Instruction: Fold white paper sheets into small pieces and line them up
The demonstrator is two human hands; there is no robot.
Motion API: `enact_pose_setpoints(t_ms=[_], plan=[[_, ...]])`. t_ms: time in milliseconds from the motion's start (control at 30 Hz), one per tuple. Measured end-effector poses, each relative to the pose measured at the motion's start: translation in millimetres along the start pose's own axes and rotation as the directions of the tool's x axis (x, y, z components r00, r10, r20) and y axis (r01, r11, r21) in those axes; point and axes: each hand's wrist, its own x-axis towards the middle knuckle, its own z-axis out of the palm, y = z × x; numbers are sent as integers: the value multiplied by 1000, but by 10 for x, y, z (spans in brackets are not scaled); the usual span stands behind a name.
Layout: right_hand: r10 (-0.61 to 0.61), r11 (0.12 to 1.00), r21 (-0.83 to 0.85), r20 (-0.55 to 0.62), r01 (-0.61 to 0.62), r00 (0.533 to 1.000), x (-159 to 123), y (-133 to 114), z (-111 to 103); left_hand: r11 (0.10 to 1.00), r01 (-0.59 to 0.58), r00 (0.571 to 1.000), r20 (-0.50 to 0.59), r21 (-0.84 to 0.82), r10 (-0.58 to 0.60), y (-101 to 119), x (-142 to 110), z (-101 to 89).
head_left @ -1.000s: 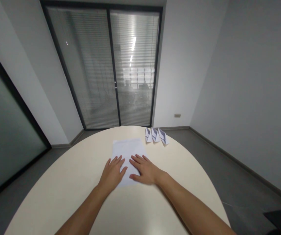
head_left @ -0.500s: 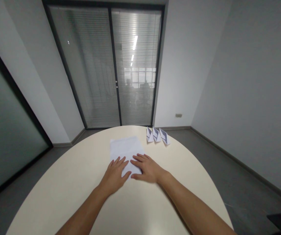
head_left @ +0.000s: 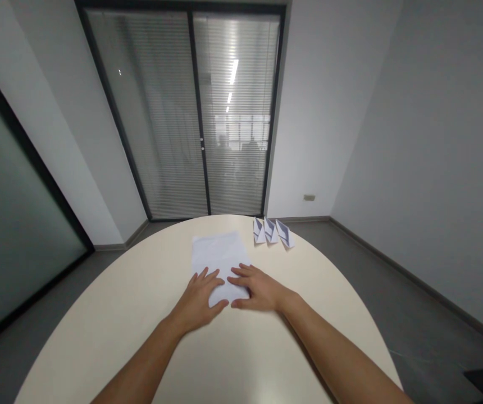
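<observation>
Sheet of paper (head_left: pixel 219 252), one, white: it lies flat near the middle of the surface (head_left: pixel 140 303), its near part between and beneath our hands.

Left hand (head_left: pixel 199 297), one, bare: palm down, fingers spread, laid over the near left part of the sheet, thumb pointing inward near the sheet's near edge.

Right hand (head_left: pixel 260 289), one, bare: palm down, fingers spread, laid over the near right part of the sheet, thumb pointing toward the left thumb; we see a narrow gap between the two.

Folded paper pieces (head_left: pixel 270 231), three, white: we find them in a row near the far right rim of the surface, beyond the right hand and well apart from it.

Surface, one, pale cream, with a rounded rim.

Glass doors (head_left: pixel 161 123), dark-framed, with blinds: we see them beyond the surface.

Wall plate (head_left: pixel 309 197), one, small: low on the wall, right of the doors.
</observation>
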Motion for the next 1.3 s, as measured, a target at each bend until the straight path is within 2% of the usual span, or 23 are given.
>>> enact_pose_setpoints(t_ms=[233,633,833,967,1133,1300], plan=[[-2,1000,-4,-8,2,1000,21,13,3,993,-117,991,-68,-6,117,43,18,-34],[-37,999,-10,-25,36,999,22,-56,-49,992,-127,985,-118,3,126,65,29,-37],[-95,995,-3,-13,95,995,20,-48,-86,994,-109,987,-124,-15,106,52,26,-37],[-63,998,16,-8,63,998,-10,3,-90,992,-120,987,-108,-43,115,4,-5,-23],[-58,996,62,-51,61,997,-32,93,-58,978,-193,979,-77,-80,187,-81,-36,14],[-90,992,80,-103,98,991,-25,130,-47,974,-178,981,-107,-140,164,-110,-62,-58]])
